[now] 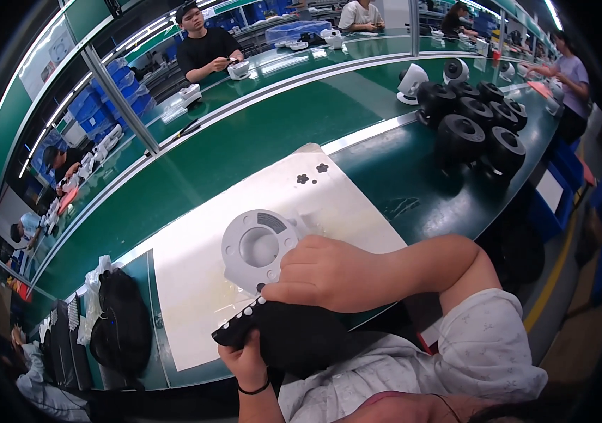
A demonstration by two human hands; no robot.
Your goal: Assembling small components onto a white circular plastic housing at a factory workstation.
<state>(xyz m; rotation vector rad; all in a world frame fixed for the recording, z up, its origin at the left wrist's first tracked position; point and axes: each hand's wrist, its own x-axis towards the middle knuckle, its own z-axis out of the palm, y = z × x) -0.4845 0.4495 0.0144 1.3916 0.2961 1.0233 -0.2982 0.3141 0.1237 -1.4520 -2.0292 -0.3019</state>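
Right hand fingers curled shut over top edge of a black part with a row of white dots, knuckles up. Left hand grips the same part's lower edge from below, black band on wrist. The part sits at the near edge of the white mat, just beside a white round housing with a central recess. Farther right on the green bench: a cluster of black dome housings. Two small black pieces on the mat's far end.
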